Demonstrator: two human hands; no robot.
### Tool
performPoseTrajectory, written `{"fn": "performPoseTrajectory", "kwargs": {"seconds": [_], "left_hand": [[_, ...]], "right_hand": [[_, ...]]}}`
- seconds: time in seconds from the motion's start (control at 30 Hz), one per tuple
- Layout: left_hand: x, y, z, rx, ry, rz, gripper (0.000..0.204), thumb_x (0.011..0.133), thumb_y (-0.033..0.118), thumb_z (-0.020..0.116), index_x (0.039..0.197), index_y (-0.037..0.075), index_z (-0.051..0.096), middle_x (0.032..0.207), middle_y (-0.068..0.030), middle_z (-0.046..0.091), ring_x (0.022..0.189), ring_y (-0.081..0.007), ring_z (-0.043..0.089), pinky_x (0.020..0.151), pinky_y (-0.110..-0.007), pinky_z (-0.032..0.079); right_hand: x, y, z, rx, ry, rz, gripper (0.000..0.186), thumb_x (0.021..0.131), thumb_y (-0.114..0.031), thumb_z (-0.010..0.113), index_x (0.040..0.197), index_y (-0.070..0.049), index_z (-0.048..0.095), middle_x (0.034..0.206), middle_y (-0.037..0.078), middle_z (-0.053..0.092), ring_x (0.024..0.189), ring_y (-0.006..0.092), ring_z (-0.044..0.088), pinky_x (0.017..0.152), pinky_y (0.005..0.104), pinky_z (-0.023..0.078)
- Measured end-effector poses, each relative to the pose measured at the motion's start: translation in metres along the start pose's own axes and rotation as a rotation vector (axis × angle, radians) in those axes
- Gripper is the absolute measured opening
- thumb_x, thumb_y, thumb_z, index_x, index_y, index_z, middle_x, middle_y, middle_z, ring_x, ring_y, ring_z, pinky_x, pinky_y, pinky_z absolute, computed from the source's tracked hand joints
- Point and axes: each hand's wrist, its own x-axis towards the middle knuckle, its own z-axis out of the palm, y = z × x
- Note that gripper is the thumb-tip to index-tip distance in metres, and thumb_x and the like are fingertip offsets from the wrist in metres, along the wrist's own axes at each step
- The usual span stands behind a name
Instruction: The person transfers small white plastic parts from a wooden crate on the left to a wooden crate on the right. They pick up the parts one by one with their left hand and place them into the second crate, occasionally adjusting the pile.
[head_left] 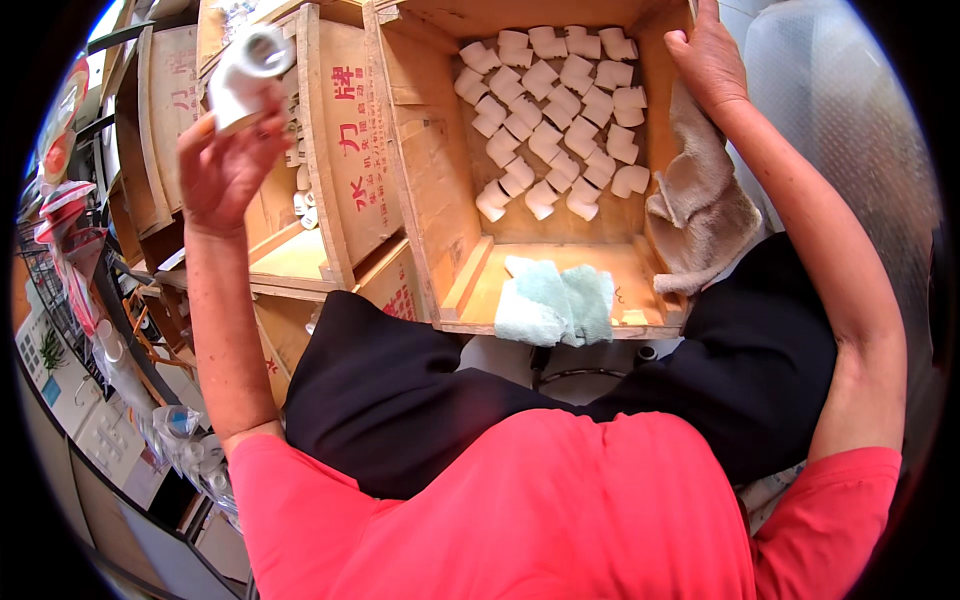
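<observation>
Bags (200, 460) of clear plastic, their pale contents hard to make out, lie at the left. The left hand (228, 165) is raised, fingers curled round a white elbow fitting (238, 92), blurred, in front of a wooden crate (347, 140) with a few white pieces (305, 208) inside. Right of it, a larger open crate (428, 150) holds staggered rows of white elbows (545, 140) toward its far end; a pale green cloth (555, 303) drapes its near edge. A beige towel (700, 215) hangs over its right wall. Farther along that wall rests the right hand (712, 72), thumb inside; its fingers are mostly hidden, so I cannot tell how tightly it closes.
</observation>
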Motion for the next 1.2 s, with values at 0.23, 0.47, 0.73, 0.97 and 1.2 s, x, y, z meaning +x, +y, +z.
{"fn": "performPoseTrajectory", "kwargs": {"seconds": [0.23, 0.47, 0.73, 0.97, 1.2], "left_hand": [[0.082, -0.133, 0.076, 0.306, -0.098, -0.425, 0.067, 0.083, 0.030, 0.063, 0.135, -0.004, 0.039, 0.120, -0.0241, 0.057, 0.100, -0.0300, 0.064, 0.084, -0.039, 0.056], [0.082, -0.265, 0.057, 0.001, -0.006, -0.728, 0.046, 0.087, 0.013, 0.056, 0.130, 0.001, 0.046, 0.118, -0.0170, 0.062, 0.085, -0.0161, 0.061, 0.073, -0.028, 0.053], [0.091, -0.338, 0.047, 0.486, 0.047, -0.698, 0.037, 0.081, 0.011, 0.069, 0.112, 0.006, 0.050, 0.078, -0.0034, 0.061, 0.067, -0.0083, 0.058, 0.057, -0.025, 0.050], [0.085, -0.365, 0.065, 0.394, 0.090, -0.772, 0.042, 0.082, 0.007, 0.065, 0.117, 0.006, 0.042, 0.065, -0.0075, 0.065, 0.052, -0.0130, 0.062, 0.044, -0.027, 0.049], [0.086, -0.415, 0.048, 0.619, 0.178, -0.594, 0.042, 0.082, -0.004, 0.059, 0.118, 0.012, 0.045, 0.075, -0.0094, 0.067, 0.060, -0.0128, 0.064, 0.048, -0.028, 0.050]], "right_hand": [[0.001, 0.010, 0.010, 0.023, 0.050, -0.074, 0.075, 0.074, -0.010, 0.050, 0.144, -0.005, 0.022, 0.103, 0.033, 0.058, 0.090, 0.0464, 0.058, 0.083, 0.0493, 0.047], [0.001, -0.001, 0.000, 0.040, 0.010, -0.014, 0.074, 0.074, -0.011, 0.049, 0.143, -0.005, 0.024, 0.107, 0.033, 0.057, 0.094, 0.0465, 0.058, 0.085, 0.0492, 0.047], [0.001, 0.008, 0.007, 0.026, 0.062, -0.054, 0.074, 0.074, -0.011, 0.050, 0.143, -0.003, 0.024, 0.109, 0.033, 0.057, 0.095, 0.0469, 0.057, 0.086, 0.0489, 0.047], [0.000, 0.002, 0.001, 0.041, -0.001, 0.000, 0.074, 0.074, -0.010, 0.050, 0.142, -0.002, 0.024, 0.109, 0.034, 0.056, 0.096, 0.0470, 0.057, 0.086, 0.0491, 0.046], [0.000, 0.002, 0.003, 0.043, 0.036, -0.048, 0.074, 0.073, -0.010, 0.050, 0.142, -0.003, 0.024, 0.108, 0.034, 0.056, 0.095, 0.0476, 0.057, 0.086, 0.0495, 0.047]]}}
